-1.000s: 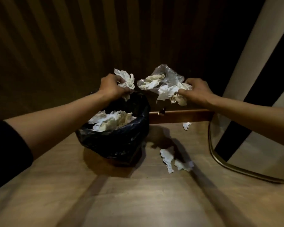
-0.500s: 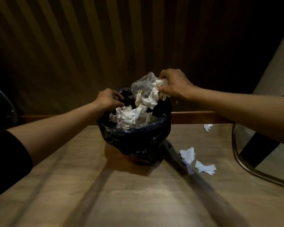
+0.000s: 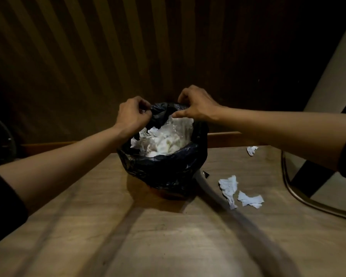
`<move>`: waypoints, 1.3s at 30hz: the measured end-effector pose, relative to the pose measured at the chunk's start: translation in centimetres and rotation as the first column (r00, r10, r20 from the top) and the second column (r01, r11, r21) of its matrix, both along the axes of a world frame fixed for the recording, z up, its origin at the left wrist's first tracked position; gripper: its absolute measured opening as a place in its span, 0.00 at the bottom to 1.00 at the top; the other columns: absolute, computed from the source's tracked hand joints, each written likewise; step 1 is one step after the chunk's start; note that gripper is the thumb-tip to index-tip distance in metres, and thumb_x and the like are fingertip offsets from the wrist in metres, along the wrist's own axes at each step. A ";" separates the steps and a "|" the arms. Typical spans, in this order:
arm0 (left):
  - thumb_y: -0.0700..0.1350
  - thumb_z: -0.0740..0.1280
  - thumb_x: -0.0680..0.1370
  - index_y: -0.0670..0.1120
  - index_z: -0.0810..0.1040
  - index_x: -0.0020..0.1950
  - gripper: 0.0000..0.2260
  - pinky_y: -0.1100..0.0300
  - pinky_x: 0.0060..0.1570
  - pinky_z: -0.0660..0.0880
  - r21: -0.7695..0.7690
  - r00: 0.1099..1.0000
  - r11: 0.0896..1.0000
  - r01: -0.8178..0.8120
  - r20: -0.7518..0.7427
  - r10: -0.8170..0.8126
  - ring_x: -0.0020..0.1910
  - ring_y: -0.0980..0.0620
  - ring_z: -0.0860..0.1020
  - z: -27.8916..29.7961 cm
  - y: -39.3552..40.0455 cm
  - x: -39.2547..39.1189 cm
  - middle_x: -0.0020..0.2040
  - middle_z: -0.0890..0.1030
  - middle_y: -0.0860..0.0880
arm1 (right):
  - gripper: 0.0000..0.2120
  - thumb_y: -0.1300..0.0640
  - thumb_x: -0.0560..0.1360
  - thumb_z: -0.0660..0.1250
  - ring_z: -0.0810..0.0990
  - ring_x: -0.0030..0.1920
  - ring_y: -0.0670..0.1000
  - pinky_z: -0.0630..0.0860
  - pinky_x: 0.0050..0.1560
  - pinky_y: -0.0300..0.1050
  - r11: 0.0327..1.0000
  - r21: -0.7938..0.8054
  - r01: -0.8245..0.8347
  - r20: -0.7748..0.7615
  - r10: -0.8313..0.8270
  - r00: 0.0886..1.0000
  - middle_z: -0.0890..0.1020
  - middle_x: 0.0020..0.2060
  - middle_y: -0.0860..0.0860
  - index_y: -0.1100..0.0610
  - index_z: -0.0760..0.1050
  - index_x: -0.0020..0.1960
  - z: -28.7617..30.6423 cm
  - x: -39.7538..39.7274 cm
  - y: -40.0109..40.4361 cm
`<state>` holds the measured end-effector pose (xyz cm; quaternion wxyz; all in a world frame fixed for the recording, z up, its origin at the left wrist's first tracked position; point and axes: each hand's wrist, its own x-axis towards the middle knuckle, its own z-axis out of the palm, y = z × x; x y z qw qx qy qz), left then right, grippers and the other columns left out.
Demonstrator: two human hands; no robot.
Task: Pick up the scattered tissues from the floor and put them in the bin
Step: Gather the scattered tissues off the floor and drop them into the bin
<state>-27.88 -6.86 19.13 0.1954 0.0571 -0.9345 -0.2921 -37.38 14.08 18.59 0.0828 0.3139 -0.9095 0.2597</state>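
Both hands at the far rim of the bin (image 3: 164,174): left hand (image 3: 132,116) and right hand (image 3: 196,106) each pinched shut on the black liner (image 3: 162,108). Bin heaped with tissues (image 3: 160,142), a clear plastic sheet on top. Three tissues lie on the floor (image 3: 168,246): two beside the bin (image 3: 229,188), (image 3: 250,199), one near the skirting (image 3: 252,150) (easily overlooked). Risks: tugging the liner could tip the light bin or spill the heap; overfull, further pieces may slide off.
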 end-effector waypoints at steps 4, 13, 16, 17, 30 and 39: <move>0.40 0.68 0.77 0.45 0.80 0.59 0.11 0.62 0.48 0.79 -0.007 0.995 0.996 0.091 -0.043 -0.091 0.48 0.54 0.81 0.4 2.8 -0.2 0.52 0.83 0.49 | 0.15 0.44 0.74 0.72 0.79 0.51 0.48 0.79 0.49 0.44 0.993 -0.102 0.058 0.122 -0.045 0.991 0.79 0.52 0.48 0.54 0.78 0.54 -0.7 -0.8 3.0; 0.48 0.65 0.75 0.48 0.76 0.54 0.09 0.51 0.45 0.79 -0.334 0.899 0.857 0.391 -0.063 -0.434 0.46 0.50 0.80 -3.3 12.9 0.0 0.49 0.82 0.49 | 0.03 0.57 0.79 0.67 0.78 0.43 0.44 0.70 0.36 0.36 0.921 0.005 0.390 0.294 -0.374 0.880 0.80 0.45 0.48 0.55 0.80 0.51 -8.3 -2.1 15.6; 0.50 0.64 0.73 0.48 0.75 0.53 0.11 0.49 0.44 0.78 -0.354 0.868 0.806 0.475 0.037 -0.495 0.46 0.46 0.80 -5.9 16.8 -0.5 0.47 0.80 0.48 | 0.03 0.59 0.78 0.68 0.79 0.44 0.48 0.71 0.39 0.39 0.890 0.136 0.436 0.309 -0.456 0.835 0.80 0.43 0.49 0.56 0.80 0.48 -10.8 -2.1 19.4; 0.51 0.65 0.73 0.48 0.74 0.52 0.11 0.49 0.44 0.78 -0.350 0.870 0.805 0.480 0.072 -0.487 0.46 0.46 0.80 -6.8 18.0 -0.8 0.48 0.80 0.48 | 0.03 0.59 0.78 0.69 0.80 0.43 0.49 0.70 0.37 0.39 0.881 0.170 0.441 0.309 -0.472 0.826 0.80 0.41 0.49 0.55 0.80 0.45 -11.5 -2.0 20.5; 0.42 0.68 0.76 0.40 0.70 0.64 0.18 0.49 0.58 0.73 -0.274 0.824 0.901 0.336 0.549 -0.140 0.62 0.38 0.74 -25.8 20.9 -6.3 0.63 0.73 0.39 | 0.02 0.56 0.74 0.71 0.81 0.50 0.53 0.79 0.47 0.46 0.845 0.452 0.285 0.435 -0.488 0.757 0.83 0.50 0.53 0.54 0.80 0.45 -22.5 -3.0 26.4; 0.34 0.62 0.76 0.38 0.70 0.66 0.18 0.49 0.65 0.69 -0.376 0.784 0.861 0.343 0.619 -0.042 0.67 0.37 0.69 -31.6 20.4 -8.1 0.68 0.68 0.36 | 0.20 0.52 0.78 0.65 0.77 0.60 0.63 0.77 0.56 0.52 0.860 0.431 0.273 0.437 -0.463 0.771 0.77 0.60 0.63 0.64 0.72 0.64 -27.7 -6.2 25.6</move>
